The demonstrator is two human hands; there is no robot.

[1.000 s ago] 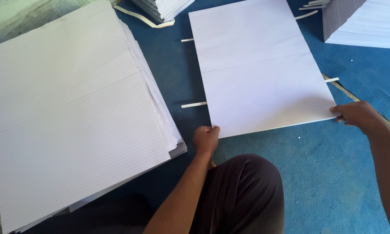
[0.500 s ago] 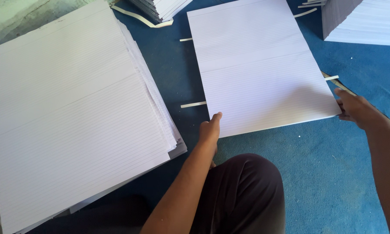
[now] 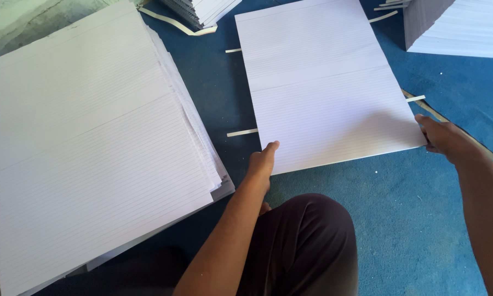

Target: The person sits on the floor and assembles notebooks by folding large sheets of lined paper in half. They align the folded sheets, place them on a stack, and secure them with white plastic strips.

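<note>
A thin batch of large white ruled sheets [image 3: 323, 82] lies on the blue carpet [image 3: 411, 219] ahead of me. My left hand [image 3: 262, 161] grips its near left corner, thumb on top. My right hand [image 3: 442, 138] holds the near right corner. White paper strips [image 3: 242, 132] stick out from under the batch on both sides. My knee in dark trousers [image 3: 301, 241] is just below the sheets.
A thick stack of the same ruled sheets [image 3: 93, 142] fills the left side. Another paper stack [image 3: 460, 27] stands at the top right, and a smaller pile [image 3: 202, 10] at the top centre. A thin strip [image 3: 454, 131] runs along the carpet at the right.
My left hand has slid up onto the batch's near left corner. My right hand has shifted slightly along the right corner. The batch has barely moved.
</note>
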